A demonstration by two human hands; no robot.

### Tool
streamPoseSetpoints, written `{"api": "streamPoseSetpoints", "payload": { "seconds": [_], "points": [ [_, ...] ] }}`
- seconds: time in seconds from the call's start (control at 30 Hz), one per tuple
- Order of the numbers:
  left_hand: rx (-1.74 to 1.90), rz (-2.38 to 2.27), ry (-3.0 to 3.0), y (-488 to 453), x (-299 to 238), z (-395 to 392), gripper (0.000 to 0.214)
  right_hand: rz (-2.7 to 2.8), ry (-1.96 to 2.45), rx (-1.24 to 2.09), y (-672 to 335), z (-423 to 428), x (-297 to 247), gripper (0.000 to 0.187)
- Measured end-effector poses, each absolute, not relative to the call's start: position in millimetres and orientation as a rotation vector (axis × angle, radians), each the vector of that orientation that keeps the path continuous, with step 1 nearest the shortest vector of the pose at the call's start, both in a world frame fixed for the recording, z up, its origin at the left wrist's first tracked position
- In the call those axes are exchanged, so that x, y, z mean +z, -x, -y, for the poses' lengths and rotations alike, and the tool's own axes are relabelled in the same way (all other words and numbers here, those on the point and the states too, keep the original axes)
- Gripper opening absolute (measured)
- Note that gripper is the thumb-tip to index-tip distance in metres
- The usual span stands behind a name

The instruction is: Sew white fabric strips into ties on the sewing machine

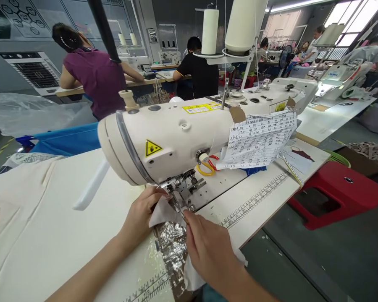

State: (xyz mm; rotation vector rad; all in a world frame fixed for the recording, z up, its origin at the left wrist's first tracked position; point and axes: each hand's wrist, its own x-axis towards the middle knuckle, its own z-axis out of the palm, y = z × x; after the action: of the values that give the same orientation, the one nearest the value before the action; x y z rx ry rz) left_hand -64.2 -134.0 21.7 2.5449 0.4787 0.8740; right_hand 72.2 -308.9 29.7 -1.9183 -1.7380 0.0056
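A white sewing machine stands in front of me, its presser foot area low at the near side. My left hand is closed on a piece of pale fabric just left of the foot, fingertips close to the needle area. My right hand is closed at the front of the foot, thumb and forefinger pinched together. More of the pale fabric hangs out under that palm. A slim metal piece meets the right fingertips; whether it is a tool or machine part I cannot tell. Crinkled silvery tape covers the table edge between my hands.
A handwritten sheet hangs on the machine, with yellow-and-red-handled scissors behind. Printed rulers run along the table. A red stool stands right; thread cones rise above. Several people work at other machines.
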Motion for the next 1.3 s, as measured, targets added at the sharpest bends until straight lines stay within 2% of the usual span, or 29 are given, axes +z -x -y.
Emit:
{"api": "streamPoseSetpoints", "payload": {
  "seconds": [0.33,1.3],
  "points": [
    [0.895,-0.46,-2.543,61.9,35.4,134.2,0.016,1.736,1.961,0.01,-72.0,303.2,26.8,0.038],
    [0.885,-0.505,-2.5,63.1,26.2,133.2,0.014,1.743,1.897,0.031,-72.4,301.0,25.5,0.035]
  ]
}}
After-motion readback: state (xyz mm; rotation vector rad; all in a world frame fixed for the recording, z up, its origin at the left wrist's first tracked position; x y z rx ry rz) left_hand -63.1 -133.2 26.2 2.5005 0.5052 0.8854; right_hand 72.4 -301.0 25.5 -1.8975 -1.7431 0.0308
